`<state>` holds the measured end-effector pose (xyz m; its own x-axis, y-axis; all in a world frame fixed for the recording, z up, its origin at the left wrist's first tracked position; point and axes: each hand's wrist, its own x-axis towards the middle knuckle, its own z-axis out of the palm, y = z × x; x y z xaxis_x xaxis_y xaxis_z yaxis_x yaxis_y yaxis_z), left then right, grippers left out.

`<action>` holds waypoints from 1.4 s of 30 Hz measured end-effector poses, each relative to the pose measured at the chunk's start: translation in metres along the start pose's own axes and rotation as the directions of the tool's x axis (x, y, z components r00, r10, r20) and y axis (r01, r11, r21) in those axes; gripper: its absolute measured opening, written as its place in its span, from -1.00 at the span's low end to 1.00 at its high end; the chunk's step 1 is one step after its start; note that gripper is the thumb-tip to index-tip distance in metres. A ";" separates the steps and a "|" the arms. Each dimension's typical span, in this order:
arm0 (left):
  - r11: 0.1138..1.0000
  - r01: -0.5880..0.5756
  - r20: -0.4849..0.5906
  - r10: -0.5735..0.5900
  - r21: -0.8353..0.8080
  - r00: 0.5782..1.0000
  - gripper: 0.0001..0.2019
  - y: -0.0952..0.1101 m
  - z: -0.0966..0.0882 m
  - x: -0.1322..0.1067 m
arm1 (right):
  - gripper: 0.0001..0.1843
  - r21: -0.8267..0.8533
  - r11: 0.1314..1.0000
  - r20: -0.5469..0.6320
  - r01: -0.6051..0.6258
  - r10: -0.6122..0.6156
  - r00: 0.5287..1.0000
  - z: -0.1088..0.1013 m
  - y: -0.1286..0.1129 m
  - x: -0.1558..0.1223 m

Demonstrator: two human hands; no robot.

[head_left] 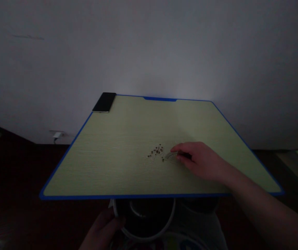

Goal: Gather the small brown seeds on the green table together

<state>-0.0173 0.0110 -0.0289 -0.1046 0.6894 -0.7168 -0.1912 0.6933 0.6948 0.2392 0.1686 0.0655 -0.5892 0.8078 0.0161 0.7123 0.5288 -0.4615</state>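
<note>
Your right hand (200, 159) lies palm-down on the table (117, 152), fingers pinching a small brush (171, 156) beside the crumbs (157, 151) | your left hand (102, 229) grips the bowl (145, 217) rim below the table edge | phone (104, 102) at far corner

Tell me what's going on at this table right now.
A person sits at a pale green table with a blue rim. Their right hand rests on the tabletop, fingertips on a small pale object next to a scatter of tiny dark bits. The left hand holds the rim of a white-edged bowl just below the table's near edge. A dark phone lies at the far left corner.
</note>
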 end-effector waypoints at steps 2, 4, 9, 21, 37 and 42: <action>1.000 0.010 0.008 -0.009 -0.015 1.000 -0.86 0.004 0.002 -0.003 | -0.72 -0.006 1.000 -0.014 -0.002 0.002 1.000 0.000 0.000 -0.001; 0.999 0.013 -0.011 -0.014 -0.048 1.000 -0.87 0.009 0.005 -0.007 | -0.72 -0.008 1.000 -0.024 -0.007 0.007 1.000 0.001 -0.001 0.001; 0.998 0.003 -0.042 -0.006 -0.061 0.999 -0.86 0.013 0.007 -0.012 | -0.71 -0.002 1.000 -0.004 0.006 -0.006 1.000 0.004 -0.007 0.012; 0.999 0.018 0.043 -0.019 0.032 0.999 -0.85 0.001 -0.001 -0.003 | -0.72 -0.039 0.998 -0.045 -0.046 0.044 0.998 0.006 -0.005 0.007; 0.979 -0.086 0.023 0.083 0.183 0.996 -0.80 -0.009 -0.002 0.018 | -0.70 0.012 0.997 0.037 0.072 -0.073 0.997 0.011 -0.014 0.013; 0.978 -0.099 0.043 0.093 0.185 0.995 -0.79 -0.011 -0.003 0.029 | -0.69 0.015 0.999 0.009 0.048 -0.049 0.999 0.009 -0.013 0.016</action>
<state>-0.0209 0.0227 -0.0571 -0.0800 0.7592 -0.6459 0.0041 0.6482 0.7615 0.2170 0.1722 0.0638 -0.6265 0.7788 0.0305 0.6771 0.5633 -0.4736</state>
